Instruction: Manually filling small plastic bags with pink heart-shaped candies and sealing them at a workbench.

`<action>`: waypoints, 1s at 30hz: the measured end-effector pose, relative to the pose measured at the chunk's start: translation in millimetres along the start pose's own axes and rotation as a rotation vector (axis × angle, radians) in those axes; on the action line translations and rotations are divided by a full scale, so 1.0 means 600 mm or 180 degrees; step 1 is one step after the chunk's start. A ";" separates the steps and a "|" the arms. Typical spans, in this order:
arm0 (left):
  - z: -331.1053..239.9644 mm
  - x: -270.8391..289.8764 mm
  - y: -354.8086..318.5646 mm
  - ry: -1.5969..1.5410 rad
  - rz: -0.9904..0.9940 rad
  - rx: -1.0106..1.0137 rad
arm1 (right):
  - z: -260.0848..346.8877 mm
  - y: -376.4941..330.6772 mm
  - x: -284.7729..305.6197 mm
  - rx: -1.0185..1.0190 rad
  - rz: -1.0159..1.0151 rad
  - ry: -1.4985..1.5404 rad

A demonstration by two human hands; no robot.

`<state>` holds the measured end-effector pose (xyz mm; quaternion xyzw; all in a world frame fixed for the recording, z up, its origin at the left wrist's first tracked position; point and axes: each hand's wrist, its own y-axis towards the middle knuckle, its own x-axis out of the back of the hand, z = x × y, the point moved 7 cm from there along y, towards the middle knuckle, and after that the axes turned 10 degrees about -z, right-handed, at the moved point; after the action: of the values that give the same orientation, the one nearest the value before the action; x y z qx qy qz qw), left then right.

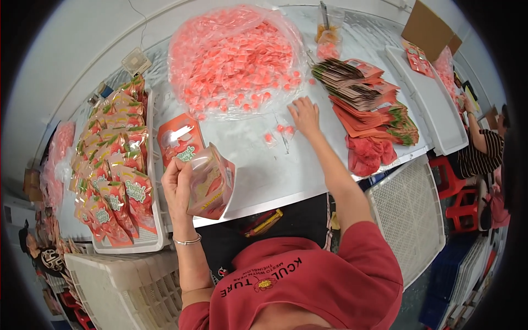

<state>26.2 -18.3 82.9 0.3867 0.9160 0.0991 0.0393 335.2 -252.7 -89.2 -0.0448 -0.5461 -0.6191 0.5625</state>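
My left hand (177, 184) is closed on the edge of a pink pouch (212, 190), held upright over the table's front edge with its top apart. Behind it another red pouch (180, 140) lies flat. My right hand (306, 115) rests on the tabletop, fingers spread, and nothing shows in it. Just left of that hand lie a few small wrapped pink candies (268, 138). Beyond, a large clear plastic bag (181, 49) spreads around a heap of the same candies. Stacked flat pouches (357, 91) lie to the right, with a red cloth (369, 157) in front.
Rows of filled pouches stand in a white tray (159, 220) at the left. White crates (132, 275) are stacked below it. A white tray (440, 124) lies at the right, near a co-worker's arm (477, 135). Clear containers (329, 41) stand at the back; red stools (465, 212) sit lower right.
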 end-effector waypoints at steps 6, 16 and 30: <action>-0.001 0.008 -0.007 -0.0088 0.0051 0.0066 | 0.075 0.067 -0.031 -0.0139 0.0485 0.0671; -0.017 0.031 -0.007 -0.0273 0.0006 0.0040 | 0.057 0.104 -0.080 0.0124 0.2204 -0.0321; 0.003 0.045 -0.025 -0.0399 -0.0070 0.0114 | 0.174 -0.055 0.094 -0.0755 0.0926 0.0784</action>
<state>-2.9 -8.6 78.2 0.3828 0.9176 0.0579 0.0908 231.7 -221.0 -30.5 -0.1129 -0.3845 -0.5921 0.6992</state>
